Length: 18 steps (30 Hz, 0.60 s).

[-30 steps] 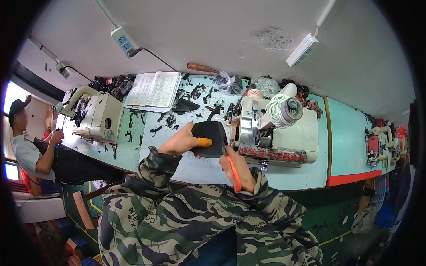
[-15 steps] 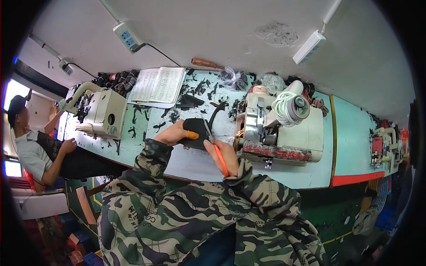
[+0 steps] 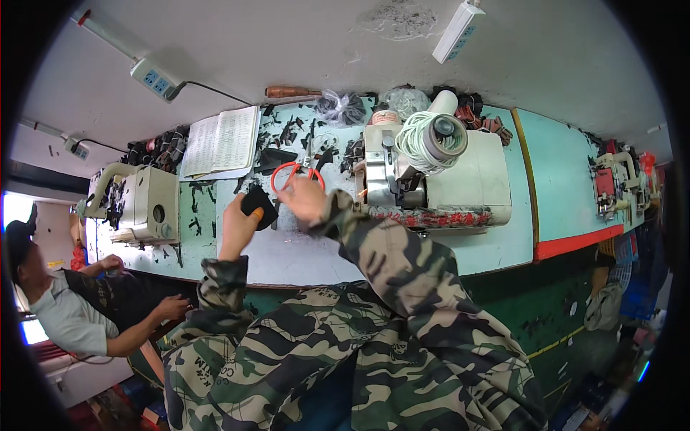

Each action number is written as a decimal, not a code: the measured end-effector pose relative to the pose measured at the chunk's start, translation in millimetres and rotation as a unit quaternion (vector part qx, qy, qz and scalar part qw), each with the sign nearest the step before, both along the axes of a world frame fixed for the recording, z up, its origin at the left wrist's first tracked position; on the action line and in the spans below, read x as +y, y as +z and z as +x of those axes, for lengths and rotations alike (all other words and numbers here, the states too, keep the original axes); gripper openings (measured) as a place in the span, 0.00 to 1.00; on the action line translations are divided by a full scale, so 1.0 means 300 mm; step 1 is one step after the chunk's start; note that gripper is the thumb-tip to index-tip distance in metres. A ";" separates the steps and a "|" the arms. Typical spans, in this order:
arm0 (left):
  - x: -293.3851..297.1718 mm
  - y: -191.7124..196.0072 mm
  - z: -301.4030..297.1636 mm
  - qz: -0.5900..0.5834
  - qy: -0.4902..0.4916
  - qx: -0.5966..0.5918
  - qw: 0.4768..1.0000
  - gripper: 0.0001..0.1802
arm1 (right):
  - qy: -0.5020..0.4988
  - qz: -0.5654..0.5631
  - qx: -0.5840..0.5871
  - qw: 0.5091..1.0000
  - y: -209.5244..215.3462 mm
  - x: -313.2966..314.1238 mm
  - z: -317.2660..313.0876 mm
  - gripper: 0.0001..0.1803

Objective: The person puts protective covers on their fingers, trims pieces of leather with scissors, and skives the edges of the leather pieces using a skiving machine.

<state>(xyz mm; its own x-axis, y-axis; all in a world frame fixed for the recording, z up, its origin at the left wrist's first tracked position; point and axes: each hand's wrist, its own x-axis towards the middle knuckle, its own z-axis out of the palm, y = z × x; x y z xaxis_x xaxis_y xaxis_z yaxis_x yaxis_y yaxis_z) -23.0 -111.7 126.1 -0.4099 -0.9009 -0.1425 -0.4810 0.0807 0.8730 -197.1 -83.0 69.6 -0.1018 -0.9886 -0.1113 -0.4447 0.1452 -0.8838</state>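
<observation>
My left hand [image 3: 238, 224] grips a small black piece of fabric [image 3: 260, 207], with an orange cover on one finger. Just beyond it to the right, a pair of scissors with red-orange handles [image 3: 286, 167] lies at the scrap-strewn part of the worktable, blades pointing away from me. At the near side of the handle loops is my right hand [image 3: 307, 202]. Its fingers are blurred, so whether they still touch the handles does not show. Dark scraps [image 3: 277, 159] lie around the blades.
A sewing machine [image 3: 467, 172] with a spool of pale cord [image 3: 431, 144] stands at my right. Behind are an open notebook [image 3: 224, 144], a wooden-handled tool [image 3: 291, 92] and a plastic bag [image 3: 340, 108]. Another machine [image 3: 147, 205] and a seated person [image 3: 79, 309] are at left.
The scissors have gone from my right hand's grip at the fabric to the table farther back. My left hand has moved left with the black fabric, and the view has shifted.
</observation>
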 end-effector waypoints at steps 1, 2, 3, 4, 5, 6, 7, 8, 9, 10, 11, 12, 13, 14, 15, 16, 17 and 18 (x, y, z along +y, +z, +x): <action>0.051 0.051 -0.017 -0.057 0.013 -0.085 0.995 0.09 | 0.056 0.068 -0.025 0.996 0.146 0.054 0.019 0.27; 0.102 0.079 -0.070 -0.115 0.007 -0.163 0.980 0.08 | 0.054 0.106 -0.084 0.989 0.202 0.123 0.011 0.32; 0.160 0.056 -0.082 -0.248 -0.037 -0.132 0.959 0.08 | 0.079 0.062 -0.127 0.987 0.226 0.181 0.017 0.30; 0.220 0.092 -0.122 -0.256 -0.070 -0.180 0.947 0.09 | 0.051 0.021 -0.127 0.990 0.253 0.246 0.001 0.26; 0.254 0.116 -0.154 -0.255 -0.112 -0.154 0.948 0.12 | 0.041 0.021 -0.188 0.981 0.257 0.294 -0.038 0.21; 0.280 0.140 -0.182 -0.239 -0.172 -0.131 0.947 0.16 | -0.007 0.044 -0.220 0.974 0.160 0.358 -0.074 0.19; 0.298 0.160 -0.223 -0.190 -0.226 -0.090 0.951 0.18 | -0.035 0.095 -0.321 0.942 0.234 0.425 -0.152 0.14; 0.317 0.171 -0.265 -0.140 -0.278 -0.050 0.949 0.20 | -0.079 0.093 -0.342 0.932 0.230 0.484 -0.199 0.11; 0.332 0.171 -0.294 -0.136 -0.282 -0.053 0.948 0.20 | -0.097 0.078 -0.319 0.939 0.233 0.542 -0.238 0.11; 0.318 0.181 -0.326 -0.160 -0.269 -0.010 0.950 0.18 | -0.072 0.093 -0.345 0.931 0.257 0.579 -0.278 0.10; 0.300 0.174 -0.350 -0.182 -0.253 0.035 0.950 0.17 | -0.080 0.089 -0.374 0.919 0.285 0.606 -0.293 0.10; 0.274 0.165 -0.373 -0.182 -0.253 0.030 0.950 0.17 | -0.088 0.086 -0.404 0.907 0.301 0.623 -0.303 0.11; 0.250 0.157 -0.404 -0.062 -0.298 0.030 0.952 0.14 | -0.092 0.084 -0.408 0.905 0.288 0.643 -0.320 0.11; 0.229 0.153 -0.434 0.058 -0.336 0.029 0.940 0.13 | -0.119 0.065 -0.373 0.918 0.267 0.655 -0.340 0.11; 0.213 0.151 -0.458 0.058 -0.338 0.025 0.939 0.13 | -0.145 0.045 -0.338 0.929 0.250 0.661 -0.351 0.11; 0.197 0.144 -0.486 0.198 -0.341 -0.008 0.919 0.12 | -0.148 0.042 -0.340 0.928 0.236 0.662 -0.357 0.11; 0.184 0.139 -0.509 0.334 -0.335 -0.042 0.880 0.13 | -0.216 0.069 -0.343 0.911 0.224 0.661 -0.360 0.11; 0.176 0.135 -0.529 0.333 -0.337 -0.046 0.880 0.13 | -0.282 0.095 -0.345 0.890 0.216 0.660 -0.364 0.10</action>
